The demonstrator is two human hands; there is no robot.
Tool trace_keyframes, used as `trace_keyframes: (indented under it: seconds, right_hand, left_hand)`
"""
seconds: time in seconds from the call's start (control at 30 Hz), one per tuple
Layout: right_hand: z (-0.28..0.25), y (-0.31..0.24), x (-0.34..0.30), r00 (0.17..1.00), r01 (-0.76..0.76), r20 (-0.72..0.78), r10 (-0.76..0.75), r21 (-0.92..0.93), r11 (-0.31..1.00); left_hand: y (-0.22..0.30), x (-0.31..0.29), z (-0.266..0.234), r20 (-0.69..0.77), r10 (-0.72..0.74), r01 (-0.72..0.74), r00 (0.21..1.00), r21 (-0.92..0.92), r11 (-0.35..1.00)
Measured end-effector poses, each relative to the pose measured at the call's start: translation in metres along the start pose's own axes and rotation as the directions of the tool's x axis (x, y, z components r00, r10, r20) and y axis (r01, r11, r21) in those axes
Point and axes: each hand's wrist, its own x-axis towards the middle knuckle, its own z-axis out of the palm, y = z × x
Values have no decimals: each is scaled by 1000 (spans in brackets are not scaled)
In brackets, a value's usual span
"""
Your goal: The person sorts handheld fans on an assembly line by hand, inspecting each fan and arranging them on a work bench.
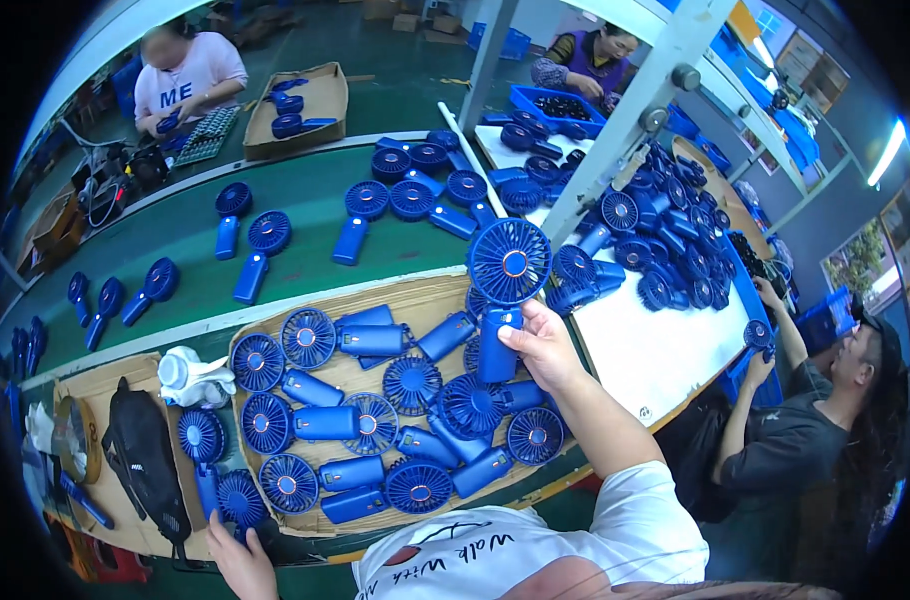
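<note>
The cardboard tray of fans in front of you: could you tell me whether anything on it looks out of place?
On the cardboard tray the blue fans lie jumbled and overlapping at all angles. White gloves and a black bag lie beside it. The right hand holds one fan upright. Nothing looks damaged.

At 7 o'clock my left hand (pixel 237 562) is partly cut by the picture's edge, its grip unclear. My right hand (pixel 543 345) covers the fan handle (pixel 495 350) partly.
</note>
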Motion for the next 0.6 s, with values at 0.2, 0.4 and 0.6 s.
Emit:
trace_keyframes:
  seconds: [0.2,0.4,0.6]
  right_hand:
    - [-19,10,-8,1000,8,-13,-8,39,999]
    - [-28,12,-10,998,-48,-29,50,74,996]
    - [-52,13,-24,966,-10,-258,26,61,998]
  left_hand:
    - [-16,-17,15,220,-191,156,957,166,974]
    - [-42,-23,16,233,-165,126,959,171,977]
    - [-101,-40,-43,450,-143,410,881,-579,704]
